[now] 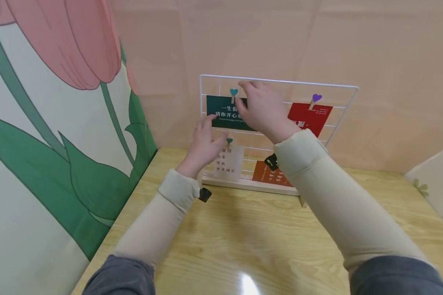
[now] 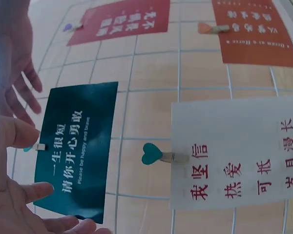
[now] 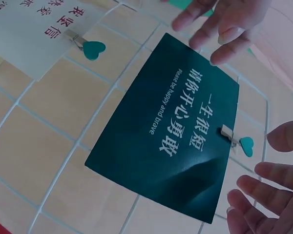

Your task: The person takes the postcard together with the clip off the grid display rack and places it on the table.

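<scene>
Green card (image 3: pixel 171 129) clipped to wire grid (image 3: pixel 77 142), fingers (image 3: pixel 263 192) near.

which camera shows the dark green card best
The right wrist view: the dark green card is largest there, with all its lettering in sight. The left wrist view shows it smaller, fingers overlapping an edge; in the head view the right hand hides part of it.
</scene>
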